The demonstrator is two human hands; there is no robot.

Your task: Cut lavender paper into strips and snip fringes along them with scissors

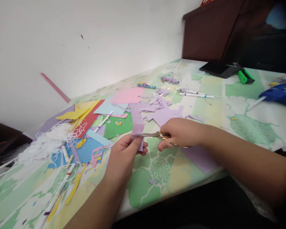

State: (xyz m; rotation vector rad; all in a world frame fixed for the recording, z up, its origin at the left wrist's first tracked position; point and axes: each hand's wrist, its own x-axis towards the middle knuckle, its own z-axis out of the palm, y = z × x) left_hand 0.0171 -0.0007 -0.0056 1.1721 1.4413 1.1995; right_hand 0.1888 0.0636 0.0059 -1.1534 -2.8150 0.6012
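Observation:
My left hand (126, 149) pinches the lower end of a purple paper strip (137, 119) that stands up from between the fingers. Small cuts show along the strip's right edge. My right hand (176, 132) is closed around the gold handles of a pair of scissors (154, 135). The blades point left and reach the strip just above my left thumb; their tips lie at the paper. A larger purple sheet (202, 159) rests under my right forearm at the table's edge. Fringed purple scraps (158, 106) lie beyond my hands.
On the flowered tablecloth (157, 190), a tangle of white string (49, 143) and coloured paper (119, 124) lie left. Markers (196, 94) and a rolled purple fringe (169, 79) are farther back. A black tablet (219, 69), a green tool (245, 76) and a blue glue gun (280, 95) sit right.

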